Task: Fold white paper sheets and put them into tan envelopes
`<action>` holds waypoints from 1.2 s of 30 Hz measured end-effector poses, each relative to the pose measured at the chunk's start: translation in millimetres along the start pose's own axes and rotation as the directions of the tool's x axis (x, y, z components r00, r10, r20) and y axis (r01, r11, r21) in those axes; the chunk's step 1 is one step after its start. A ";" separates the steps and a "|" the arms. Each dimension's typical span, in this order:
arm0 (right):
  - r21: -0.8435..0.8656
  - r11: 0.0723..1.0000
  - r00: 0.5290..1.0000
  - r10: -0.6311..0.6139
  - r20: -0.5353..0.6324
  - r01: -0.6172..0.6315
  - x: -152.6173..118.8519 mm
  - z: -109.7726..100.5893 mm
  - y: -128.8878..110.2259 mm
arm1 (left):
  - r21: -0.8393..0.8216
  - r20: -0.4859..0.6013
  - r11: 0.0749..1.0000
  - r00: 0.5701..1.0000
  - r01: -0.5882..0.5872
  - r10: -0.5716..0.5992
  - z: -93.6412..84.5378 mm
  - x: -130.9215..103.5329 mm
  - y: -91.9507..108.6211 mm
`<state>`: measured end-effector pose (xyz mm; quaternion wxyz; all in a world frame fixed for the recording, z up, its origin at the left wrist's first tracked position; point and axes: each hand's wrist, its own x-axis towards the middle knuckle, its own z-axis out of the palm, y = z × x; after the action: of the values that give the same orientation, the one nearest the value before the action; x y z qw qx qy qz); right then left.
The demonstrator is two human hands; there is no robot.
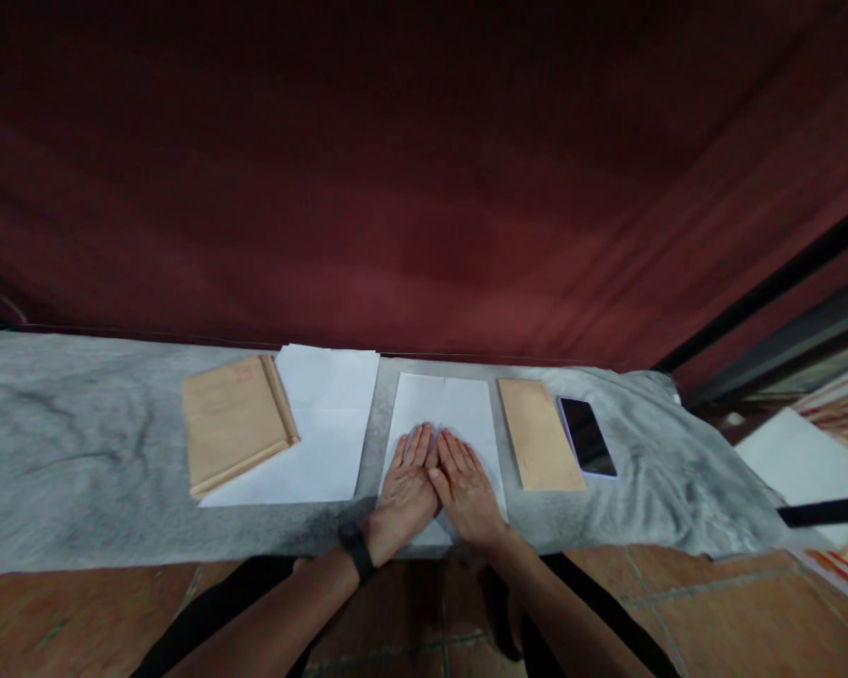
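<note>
A white sheet of paper lies flat on the grey cloth in front of me, with a short crease mark at its far edge. My left hand rests on it, palm down, fingers stretched out. Beside it my right hand also presses flat on the paper. The two hands touch at the thumbs and hide the near middle of the sheet. To the left, more white sheets lie partly beneath a stack of brown envelopes. A single brown envelope lies to the right of the paper.
A dark-screened phone lies just right of the single envelope. Grey cloth covers the long narrow surface. Behind it hangs a dark red fabric. Black bars and a white panel stand at the right; floor tiles show below.
</note>
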<state>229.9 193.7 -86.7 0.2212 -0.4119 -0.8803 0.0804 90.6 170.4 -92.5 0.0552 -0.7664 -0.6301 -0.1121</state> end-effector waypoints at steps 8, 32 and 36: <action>-0.222 0.973 0.996 0.052 -0.072 -0.067 -14.3 -3.6 10.1 | -0.021 -0.089 0.993 0.989 0.119 -0.121 -6.3 -10.3 -19.8; -0.101 0.995 1.000 -0.001 -0.008 0.000 -35.9 -10.5 -1.4 | -0.054 -0.025 0.993 0.995 -0.101 0.100 -14.9 -33.1 5.7; -0.152 0.988 0.998 0.015 -0.055 -0.023 -38.7 -12.5 12.1 | -0.031 -0.086 0.999 0.996 -0.012 0.009 -14.6 -32.6 -6.0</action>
<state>265.7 171.6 -92.1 0.2116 -0.4379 -0.8737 0.0038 77.4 137.2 -86.6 0.0706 -0.7648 -0.6214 -0.1546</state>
